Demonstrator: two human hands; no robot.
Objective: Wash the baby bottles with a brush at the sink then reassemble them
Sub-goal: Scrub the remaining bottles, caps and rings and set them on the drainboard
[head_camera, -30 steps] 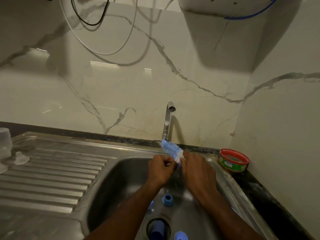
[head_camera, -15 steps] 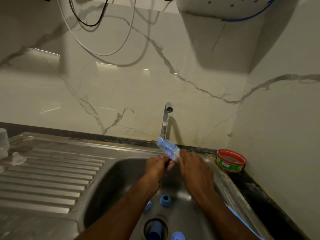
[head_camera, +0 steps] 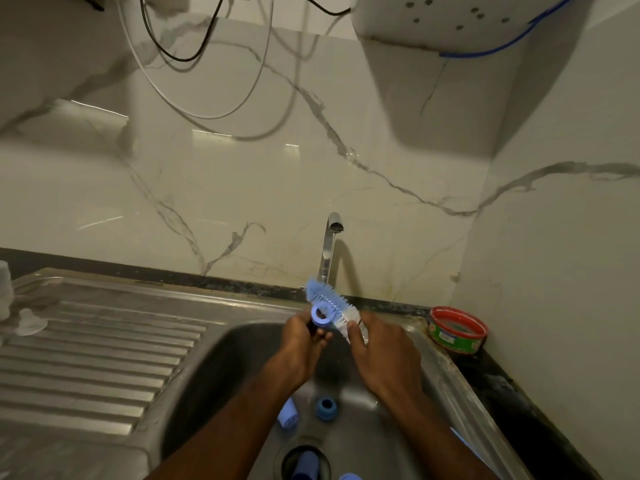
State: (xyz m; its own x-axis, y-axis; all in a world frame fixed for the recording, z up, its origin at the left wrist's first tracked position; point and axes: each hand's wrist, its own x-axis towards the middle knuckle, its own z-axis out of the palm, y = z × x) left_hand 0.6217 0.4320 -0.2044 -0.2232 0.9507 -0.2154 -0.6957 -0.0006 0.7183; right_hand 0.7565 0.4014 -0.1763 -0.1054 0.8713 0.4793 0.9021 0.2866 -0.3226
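Both hands met over the sink [head_camera: 221,368]: the left hand [head_camera: 304,336] gripped a blue ring [head_camera: 321,314], the right hand [head_camera: 377,344] held the brush [head_camera: 329,301]. Parts [head_camera: 325,408] at 6 o'clock awaited washing; reassembly seemingly remained.

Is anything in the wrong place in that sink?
Yes. A blue piece is sitting down in the drain hole at the bottom of the sink, where it could block the water. Two more blue parts lie loose on the sink floor while both hands scrub a blue ring with the brush.
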